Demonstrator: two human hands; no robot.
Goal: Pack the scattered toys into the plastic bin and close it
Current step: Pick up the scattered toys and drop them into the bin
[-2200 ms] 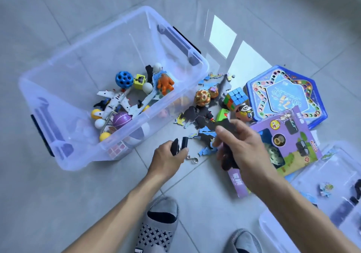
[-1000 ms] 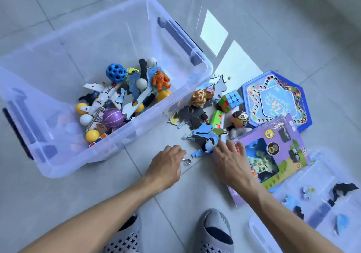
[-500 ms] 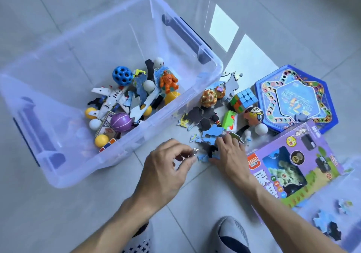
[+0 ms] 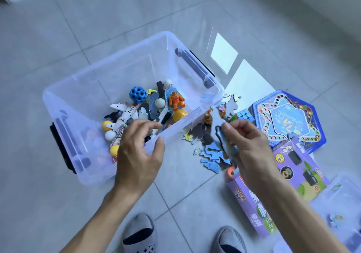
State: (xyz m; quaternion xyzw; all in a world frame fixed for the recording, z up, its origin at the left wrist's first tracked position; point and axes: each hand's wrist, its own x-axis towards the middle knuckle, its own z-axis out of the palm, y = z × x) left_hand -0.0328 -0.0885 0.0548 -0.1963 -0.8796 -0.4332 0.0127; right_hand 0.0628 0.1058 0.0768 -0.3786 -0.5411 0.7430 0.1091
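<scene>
My left hand (image 4: 136, 155) hangs over the near rim of the clear plastic bin (image 4: 78, 88), fingers loosely spread and holding nothing that I can see. My right hand (image 4: 248, 149) is raised beside the bin and pinches flat puzzle pieces (image 4: 224, 141) between thumb and fingers. The bin stands open on the tiled floor (image 4: 58, 204). Inside it lie a blue holed ball (image 4: 137, 94), a white toy plane (image 4: 125, 114), an orange figure (image 4: 176, 100), and several yellow and white balls. More puzzle pieces (image 4: 213, 155) are scattered on the floor just right of the bin, close to my right hand. Beyond them sit a colour cube (image 4: 243, 115), a blue hexagonal game board (image 4: 289, 119) and a purple toy box (image 4: 293, 174). My two slippers (image 4: 139, 231) show at the bottom edge.
</scene>
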